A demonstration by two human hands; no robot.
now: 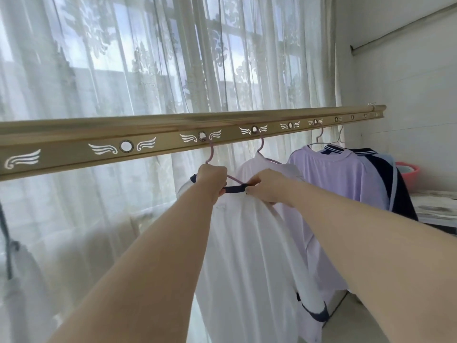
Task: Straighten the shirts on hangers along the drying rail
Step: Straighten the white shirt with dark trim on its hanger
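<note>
A gold drying rail [158, 129] with round holes and wing marks runs across the view. From one hole hangs a pink hanger [211, 153] carrying a white shirt [247, 248] with a dark navy collar [235, 189]. My left hand [212, 180] pinches the collar at its left end, beside the hanger. My right hand [265, 185] pinches the collar at its right end, over the shoulder. Further right hang another white shirt [259, 165], a lilac shirt [331, 174] and a navy and pale blue shirt [382, 169].
Sheer lace curtains [148, 70] cover the window behind the rail. A pink basin [408, 173] sits on a surface at the far right, by the white wall. A dark strap and a pale garment [14, 273] hang at the left edge.
</note>
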